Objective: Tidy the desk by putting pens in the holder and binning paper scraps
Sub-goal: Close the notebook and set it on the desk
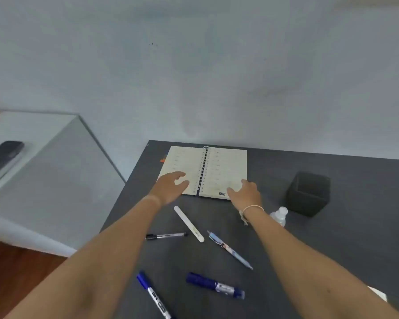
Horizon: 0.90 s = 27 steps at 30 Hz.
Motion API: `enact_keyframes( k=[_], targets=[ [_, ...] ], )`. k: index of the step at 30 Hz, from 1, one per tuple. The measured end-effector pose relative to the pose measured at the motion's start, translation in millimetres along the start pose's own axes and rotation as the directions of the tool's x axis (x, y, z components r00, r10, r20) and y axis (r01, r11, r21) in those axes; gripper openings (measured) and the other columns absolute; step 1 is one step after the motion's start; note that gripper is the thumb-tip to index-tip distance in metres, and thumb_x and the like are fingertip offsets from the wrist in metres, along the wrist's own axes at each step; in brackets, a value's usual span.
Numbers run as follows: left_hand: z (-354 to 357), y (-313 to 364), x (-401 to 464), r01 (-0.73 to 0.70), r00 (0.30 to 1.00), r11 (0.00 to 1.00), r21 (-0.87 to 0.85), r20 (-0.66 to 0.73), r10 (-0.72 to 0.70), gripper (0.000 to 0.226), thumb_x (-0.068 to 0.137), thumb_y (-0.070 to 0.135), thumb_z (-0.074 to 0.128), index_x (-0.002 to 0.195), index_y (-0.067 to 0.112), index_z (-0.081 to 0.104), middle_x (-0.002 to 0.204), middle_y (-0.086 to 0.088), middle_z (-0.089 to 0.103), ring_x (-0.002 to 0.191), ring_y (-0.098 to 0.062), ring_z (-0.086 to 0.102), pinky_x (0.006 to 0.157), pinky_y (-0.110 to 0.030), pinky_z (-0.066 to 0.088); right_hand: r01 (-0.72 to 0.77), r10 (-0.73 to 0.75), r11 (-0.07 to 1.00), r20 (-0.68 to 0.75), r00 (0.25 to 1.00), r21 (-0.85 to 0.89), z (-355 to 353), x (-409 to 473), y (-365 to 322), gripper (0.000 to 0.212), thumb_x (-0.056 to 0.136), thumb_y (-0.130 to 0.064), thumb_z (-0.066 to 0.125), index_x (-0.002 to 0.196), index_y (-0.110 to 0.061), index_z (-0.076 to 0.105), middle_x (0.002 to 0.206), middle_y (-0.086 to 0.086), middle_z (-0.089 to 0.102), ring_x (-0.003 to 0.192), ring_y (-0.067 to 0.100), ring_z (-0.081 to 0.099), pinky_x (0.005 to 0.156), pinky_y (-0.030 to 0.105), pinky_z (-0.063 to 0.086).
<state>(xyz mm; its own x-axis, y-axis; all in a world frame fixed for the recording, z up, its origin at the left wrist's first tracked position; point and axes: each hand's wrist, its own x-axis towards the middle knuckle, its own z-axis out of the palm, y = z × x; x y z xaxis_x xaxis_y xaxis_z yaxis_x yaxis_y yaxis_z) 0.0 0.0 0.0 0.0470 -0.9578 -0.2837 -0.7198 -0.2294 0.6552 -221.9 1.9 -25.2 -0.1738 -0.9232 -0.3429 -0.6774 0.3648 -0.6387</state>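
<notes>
1. Head view: my right forearm hides part of the small clear bottle (279, 215); only its cap and shoulder show, so I cannot tell what it contains.
2. The blue-capped marker (153, 293) runs off the bottom edge, and a white scrap (378, 293) at the lower right is cut off by my arm; I cannot say whether it is paper.
3. The black square pen holder (309, 193) stands on the dark desk (355, 226), right of the open spiral notebook (205, 171). Its inside is dark; I see no pens in it.
4. My left hand (171, 186) is open, fingers spread, resting at the notebook's left page. My right hand (245, 192) is open too, fingertips on the right page's near corner; neither grips anything.
5. Pens lie loose on the desk near me: a black pen (166, 236), a white stick (189, 224), a light-blue pen (230, 249) and a dark-blue marker (214, 285).
6. A dark phone (2, 161) lies on the white surface to the left, blurred.
</notes>
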Motion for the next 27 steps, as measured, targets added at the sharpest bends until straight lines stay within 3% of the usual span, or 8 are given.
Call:
enact_keyframes(
  k=[8,13,16,21,27],
  targets=[
    [11.6,-5.7,45.2,0.034,0.998,0.994,-0.103,0.051,-0.029,0.044,0.089,0.037,0.051,0.131,0.025,0.049,0.135,-0.003,0.052,0.125,-0.016,0.047,0.092,-0.022,0.032,-0.22,0.224,0.974,-0.093,0.97,0.057,9.9,33.1,-1.3,0.052,0.083,-0.034,0.053,0.126,-0.006,0.044,0.133,0.016,0.04,0.121,0.036,0.039,0.096,0.041,0.038],
    [20.2,-7.3,74.7,0.055,0.996,0.986,-0.158,0.081,-0.043,0.044,0.09,0.035,0.05,0.132,0.022,0.048,0.132,-0.004,0.053,0.118,-0.017,0.049,0.095,-0.029,0.04,-0.311,0.315,0.949,-0.098,0.944,0.054,13.3,48.3,-1.2,0.052,0.083,-0.033,0.052,0.126,-0.004,0.045,0.134,0.016,0.04,0.123,0.035,0.039,0.095,0.039,0.039],
    [25.9,-7.6,83.0,0.073,0.993,0.978,-0.194,0.106,-0.053,0.045,0.09,0.035,0.049,0.133,0.022,0.046,0.129,-0.004,0.054,0.107,-0.015,0.049,0.096,-0.031,0.041,-0.325,0.33,0.944,-0.11,0.938,0.059,15.2,51.5,0.5,0.047,0.084,-0.031,0.051,0.123,-0.006,0.049,0.132,0.016,0.042,0.121,0.036,0.041,0.093,0.038,0.04],
    [30.3,-6.9,86.3,0.097,0.984,0.966,-0.241,0.17,-0.056,0.047,0.09,0.035,0.049,0.135,0.02,0.045,0.126,-0.005,0.055,0.113,-0.023,0.054,0.105,-0.043,0.042,-0.31,0.32,0.946,-0.125,0.939,0.092,18.4,52.8,0.1,0.039,0.083,-0.028,0.05,0.116,-0.008,0.056,0.126,0.016,0.045,0.113,0.037,0.048,0.093,0.039,0.044],
    [34.4,-3.3,89.1,0.101,0.981,0.952,-0.288,0.189,-0.047,0.048,0.089,0.035,0.049,0.135,0.02,0.045,0.11,0.005,0.058,0.098,-0.016,0.058,0.098,-0.036,0.046,-0.275,0.284,0.958,-0.146,0.948,0.074,21.4,50.8,-2.9,0.034,0.083,-0.028,0.049,0.109,-0.008,0.058,0.119,0.015,0.047,0.104,0.036,0.053,0.084,0.036,0.045]
  ],
)
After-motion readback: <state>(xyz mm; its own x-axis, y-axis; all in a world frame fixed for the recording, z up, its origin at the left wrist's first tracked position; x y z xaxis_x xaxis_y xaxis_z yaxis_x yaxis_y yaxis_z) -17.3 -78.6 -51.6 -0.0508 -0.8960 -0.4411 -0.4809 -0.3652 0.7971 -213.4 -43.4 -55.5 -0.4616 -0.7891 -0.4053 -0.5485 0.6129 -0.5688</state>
